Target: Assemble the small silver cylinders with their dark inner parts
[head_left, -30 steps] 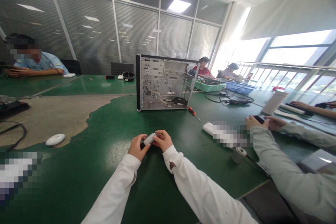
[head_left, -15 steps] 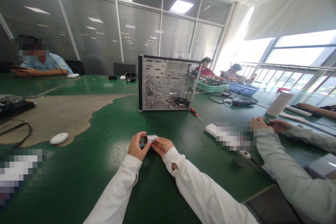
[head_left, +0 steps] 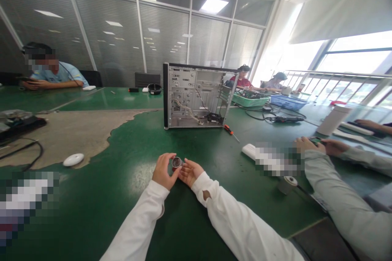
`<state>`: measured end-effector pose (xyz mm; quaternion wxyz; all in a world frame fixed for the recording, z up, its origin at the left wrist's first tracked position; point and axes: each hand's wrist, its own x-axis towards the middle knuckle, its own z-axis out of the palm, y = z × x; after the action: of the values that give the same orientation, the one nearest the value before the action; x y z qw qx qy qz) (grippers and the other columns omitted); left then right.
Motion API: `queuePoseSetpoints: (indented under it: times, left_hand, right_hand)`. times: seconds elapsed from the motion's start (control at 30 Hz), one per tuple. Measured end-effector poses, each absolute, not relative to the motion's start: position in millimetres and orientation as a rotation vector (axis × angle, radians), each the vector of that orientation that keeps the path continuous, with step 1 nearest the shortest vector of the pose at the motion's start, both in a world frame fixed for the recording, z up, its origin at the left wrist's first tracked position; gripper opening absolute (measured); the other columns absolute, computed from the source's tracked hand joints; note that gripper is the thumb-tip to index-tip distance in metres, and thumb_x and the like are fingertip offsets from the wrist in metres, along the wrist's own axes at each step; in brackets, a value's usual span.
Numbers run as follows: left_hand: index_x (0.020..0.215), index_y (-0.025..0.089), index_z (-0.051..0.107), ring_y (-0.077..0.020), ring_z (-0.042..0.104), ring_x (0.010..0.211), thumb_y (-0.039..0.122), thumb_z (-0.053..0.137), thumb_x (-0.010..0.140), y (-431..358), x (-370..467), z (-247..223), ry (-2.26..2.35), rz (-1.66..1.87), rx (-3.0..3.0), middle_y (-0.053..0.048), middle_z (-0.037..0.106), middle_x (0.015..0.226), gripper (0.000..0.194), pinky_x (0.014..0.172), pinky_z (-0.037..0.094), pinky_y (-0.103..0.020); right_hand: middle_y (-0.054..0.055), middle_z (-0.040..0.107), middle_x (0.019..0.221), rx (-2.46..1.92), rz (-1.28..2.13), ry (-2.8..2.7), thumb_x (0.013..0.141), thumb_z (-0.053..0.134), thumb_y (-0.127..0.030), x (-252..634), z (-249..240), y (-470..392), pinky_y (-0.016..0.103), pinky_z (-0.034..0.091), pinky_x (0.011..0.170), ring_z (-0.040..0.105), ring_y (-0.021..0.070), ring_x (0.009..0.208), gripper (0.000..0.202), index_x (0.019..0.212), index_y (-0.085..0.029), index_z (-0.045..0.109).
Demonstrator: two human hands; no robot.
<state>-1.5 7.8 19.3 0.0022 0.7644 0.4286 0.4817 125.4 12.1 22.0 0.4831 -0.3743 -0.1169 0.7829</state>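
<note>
A small silver cylinder with a dark round end faces me, low over the green tabletop. My left hand grips it from the left, thumb below and fingers above. At its right side, my right hand holds it with bent fingertips; the far side of the cylinder is hidden. Beyond both hands stands an opened computer case, with bare metal bays, loose cables and a black fan-like part inside. An orange-and-black screwdriver lies by the case's lower right corner.
On the left lie a white oval object and a black device with a cable. To the right are a white power strip, a grey round container and a co-worker's hands. Green and blue baskets stand farther back.
The cylinder has turned from lying sideways to showing its round end towards me. My right hand's fingers have shifted and opened somewhat, and the view has moved slightly.
</note>
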Motion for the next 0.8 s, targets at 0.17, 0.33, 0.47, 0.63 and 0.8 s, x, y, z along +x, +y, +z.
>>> queuePoseSetpoints:
  times: [0.17, 0.33, 0.47, 0.63, 0.8]
  left_hand:
    - [0.101, 0.015, 0.043, -0.0211, 0.047, 0.094, 0.021, 0.051, 0.067, 5.7, 0.6, 20.5, 1.253, 1.446, 2.492, -0.009, 0.051, 0.096, 0.035, 0.081, 0.042, -0.037]
    - [0.103, 0.016, 0.043, -0.0211, 0.045, 0.097, 0.018, 0.049, 0.067, 2.1, 5.3, 22.4, 1.175, 1.378, 2.581, -0.009, 0.052, 0.100, 0.036, 0.085, 0.038, -0.037]
    - [0.103, 0.015, 0.044, -0.0217, 0.045, 0.099, 0.016, 0.049, 0.066, -0.6, 8.0, 22.2, 1.146, 1.314, 2.665, -0.009, 0.053, 0.101, 0.037, 0.085, 0.037, -0.038]
    - [0.103, 0.016, 0.047, -0.0217, 0.045, 0.100, 0.015, 0.046, 0.069, -6.4, 12.2, 25.2, 1.132, 1.232, 2.733, -0.008, 0.054, 0.102, 0.035, 0.084, 0.037, -0.038]
    - [0.101, 0.018, 0.051, -0.0205, 0.044, 0.101, 0.014, 0.044, 0.071, -9.8, 14.6, 27.3, 1.085, 1.242, 2.805, -0.007, 0.054, 0.102, 0.030, 0.083, 0.038, -0.036]
  right_hand:
    - [0.004, 0.056, 0.052, -0.929, 1.931, -0.293, 0.077, 0.043, -0.031, 126.2, 25.8, 11.5, 0.022, 0.046, 0.047, 0.057, 0.0128, 0.049, 0.022, 0.072, -0.010, 0.049]
    - [0.002, 0.054, 0.048, -0.915, 1.906, -0.299, 0.075, 0.046, -0.035, 128.5, 27.5, 12.0, 0.023, 0.043, 0.043, 0.052, 0.0114, 0.043, 0.025, 0.070, -0.011, 0.050]
    - [0.001, 0.053, 0.046, -0.860, 1.899, -0.283, 0.075, 0.045, -0.035, 128.5, 25.3, 13.2, 0.024, 0.043, 0.045, 0.050, 0.0106, 0.040, 0.026, 0.065, -0.011, 0.051]
    - [0.001, 0.051, 0.045, -0.723, 1.898, -0.198, 0.076, 0.043, -0.029, 126.3, 21.9, 14.3, 0.026, 0.045, 0.049, 0.053, 0.0122, 0.044, 0.024, 0.061, -0.012, 0.050]
    - [0.002, 0.053, 0.047, -0.647, 1.898, -0.171, 0.077, 0.040, -0.029, 128.5, 24.2, 13.8, 0.025, 0.045, 0.048, 0.053, 0.0115, 0.046, 0.026, 0.059, -0.013, 0.051]
